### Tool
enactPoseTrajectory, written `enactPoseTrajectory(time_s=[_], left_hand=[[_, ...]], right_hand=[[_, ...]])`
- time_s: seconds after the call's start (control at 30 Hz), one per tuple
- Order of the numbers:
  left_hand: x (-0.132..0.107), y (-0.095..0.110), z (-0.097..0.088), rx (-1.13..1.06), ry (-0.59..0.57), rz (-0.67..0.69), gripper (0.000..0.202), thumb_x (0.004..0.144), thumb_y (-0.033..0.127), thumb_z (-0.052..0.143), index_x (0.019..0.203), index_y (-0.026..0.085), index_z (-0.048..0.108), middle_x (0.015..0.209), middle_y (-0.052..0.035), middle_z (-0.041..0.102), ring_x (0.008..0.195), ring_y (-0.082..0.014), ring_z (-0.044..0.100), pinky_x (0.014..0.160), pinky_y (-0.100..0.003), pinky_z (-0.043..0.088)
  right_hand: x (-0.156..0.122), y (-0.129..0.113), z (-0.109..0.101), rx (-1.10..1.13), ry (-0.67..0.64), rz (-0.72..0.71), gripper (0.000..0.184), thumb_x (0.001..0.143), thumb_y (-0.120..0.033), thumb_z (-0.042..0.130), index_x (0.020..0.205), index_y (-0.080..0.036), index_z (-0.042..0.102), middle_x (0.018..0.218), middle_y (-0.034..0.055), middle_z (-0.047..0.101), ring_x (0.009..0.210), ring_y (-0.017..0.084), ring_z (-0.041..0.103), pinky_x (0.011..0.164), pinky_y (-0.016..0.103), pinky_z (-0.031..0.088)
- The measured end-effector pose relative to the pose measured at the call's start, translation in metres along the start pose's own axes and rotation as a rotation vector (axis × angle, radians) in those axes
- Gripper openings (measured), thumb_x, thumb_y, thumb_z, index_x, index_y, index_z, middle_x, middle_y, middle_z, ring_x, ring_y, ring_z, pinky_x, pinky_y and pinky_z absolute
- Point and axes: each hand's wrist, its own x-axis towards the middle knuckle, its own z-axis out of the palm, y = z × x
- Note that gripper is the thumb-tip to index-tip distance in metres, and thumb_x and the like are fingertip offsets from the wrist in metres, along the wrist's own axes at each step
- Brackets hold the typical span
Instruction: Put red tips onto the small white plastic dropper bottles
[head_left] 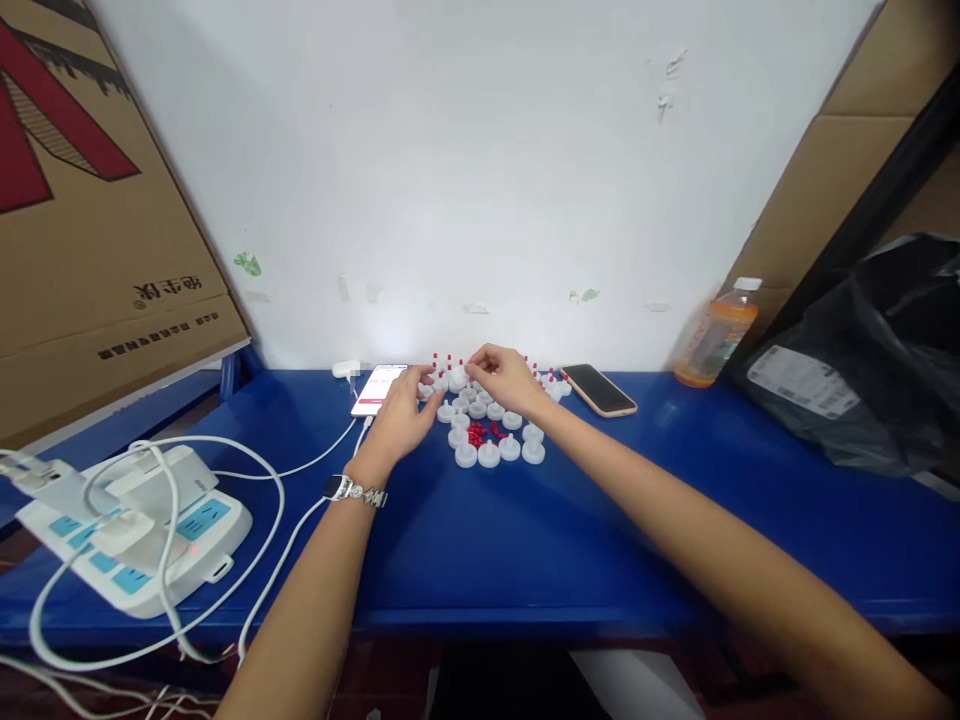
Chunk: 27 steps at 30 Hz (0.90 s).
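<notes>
Near the wall, a cluster of round white plastic caps with short nozzles (488,456) covers the middle of the blue table. Several at the back carry small red tips. A small pile of loose red tips (477,434) lies among the front caps. My left hand (405,412) is at the cluster's left side, its thumb and fingers apart and nothing visible in them. From the right, my right hand (510,378) reaches over the caps with thumb and forefinger pinched. Its fingertips are beside a red-tipped white cap (458,379); whether they grip it is unclear.
A lit phone (377,388) on a cable lies left of the caps, a dark-screened phone (598,389) right. A white power strip (142,560) with looping cables takes up the left. An orange drink bottle (716,335) and a black plastic bag (862,360) stand right.
</notes>
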Motion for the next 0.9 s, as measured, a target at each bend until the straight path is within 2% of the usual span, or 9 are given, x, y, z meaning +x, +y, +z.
enactPoseTrajectory(time_s=[0.1,0.2,0.27,0.4,0.5,0.63,0.7,0.8,0.9], left_hand=[[0.000,-0.013,0.003,0.081,-0.127,-0.021,0.032,0.094,0.029,0.049,0.120,0.014,0.060,0.120,-0.0151,0.067,0.099,-0.0257,0.064,0.088,-0.042,0.051],[-0.002,-0.014,0.005,0.087,-0.271,-0.032,0.031,0.094,0.026,0.046,0.118,0.015,0.062,0.118,-0.0144,0.069,0.100,-0.0263,0.066,0.089,-0.041,0.051],[-0.002,-0.012,0.004,0.085,-0.305,-0.045,0.030,0.095,0.025,0.044,0.117,0.016,0.063,0.115,-0.0129,0.071,0.102,-0.0263,0.067,0.090,-0.040,0.051],[-0.002,-0.008,0.000,0.093,-0.283,-0.071,0.030,0.095,0.024,0.044,0.118,0.017,0.061,0.112,-0.0107,0.073,0.102,-0.0251,0.068,0.090,-0.037,0.051],[-0.002,-0.008,0.000,0.113,-0.261,-0.085,0.031,0.095,0.026,0.045,0.121,0.016,0.058,0.108,-0.0109,0.073,0.093,-0.0245,0.069,0.085,-0.037,0.052],[-0.002,-0.005,0.004,0.132,-0.234,-0.083,0.031,0.095,0.026,0.045,0.124,0.016,0.054,0.109,-0.0112,0.072,0.088,-0.0237,0.069,0.081,-0.037,0.052],[-0.003,-0.004,0.006,0.131,-0.222,-0.085,0.034,0.095,0.026,0.046,0.127,0.017,0.051,0.111,-0.0106,0.071,0.089,-0.0239,0.068,0.080,-0.038,0.051],[-0.003,-0.003,0.007,0.122,-0.205,-0.092,0.036,0.095,0.025,0.047,0.130,0.017,0.049,0.112,-0.0106,0.069,0.092,-0.0244,0.066,0.081,-0.039,0.051],[-0.003,-0.002,0.008,0.124,-0.125,-0.052,0.036,0.095,0.028,0.049,0.129,0.016,0.050,0.114,-0.0128,0.065,0.098,-0.0256,0.063,0.085,-0.041,0.051]], right_hand=[[0.020,0.004,0.009,-0.243,-0.075,-0.015,0.014,0.083,-0.023,0.059,0.085,-0.015,0.070,0.082,0.0052,0.073,0.073,0.015,0.063,0.069,0.025,0.045],[0.030,0.009,0.021,-0.416,-0.192,-0.032,0.018,0.085,-0.023,0.057,0.089,-0.016,0.073,0.088,0.0054,0.075,0.079,0.016,0.065,0.074,0.025,0.045],[0.032,0.011,0.027,-0.529,-0.278,-0.050,0.020,0.086,-0.023,0.056,0.090,-0.017,0.075,0.092,0.0058,0.076,0.085,0.017,0.065,0.078,0.027,0.044],[0.033,0.012,0.033,-0.713,-0.387,-0.090,0.021,0.086,-0.026,0.057,0.089,-0.020,0.077,0.093,0.0066,0.076,0.103,0.026,0.061,0.091,0.035,0.039],[0.036,0.015,0.032,-0.754,-0.331,-0.083,0.025,0.088,-0.034,0.056,0.093,-0.022,0.076,0.094,0.0078,0.075,0.109,0.030,0.057,0.097,0.042,0.034],[0.047,0.022,0.033,-0.794,-0.192,0.000,0.034,0.088,-0.038,0.056,0.110,-0.017,0.070,0.103,0.0130,0.074,0.110,0.031,0.056,0.096,0.044,0.033],[0.051,0.025,0.035,-0.812,-0.210,0.032,0.029,0.086,-0.034,0.058,0.104,-0.016,0.071,0.101,0.0142,0.074,0.110,0.032,0.057,0.097,0.046,0.032],[0.054,0.025,0.036,-0.800,-0.233,0.052,0.019,0.086,-0.027,0.057,0.088,-0.018,0.073,0.094,0.0113,0.075,0.103,0.028,0.062,0.097,0.045,0.032],[0.048,0.020,0.029,-0.690,-0.131,0.067,0.019,0.088,-0.027,0.054,0.087,-0.018,0.071,0.093,0.0079,0.075,0.092,0.022,0.065,0.094,0.041,0.036]])
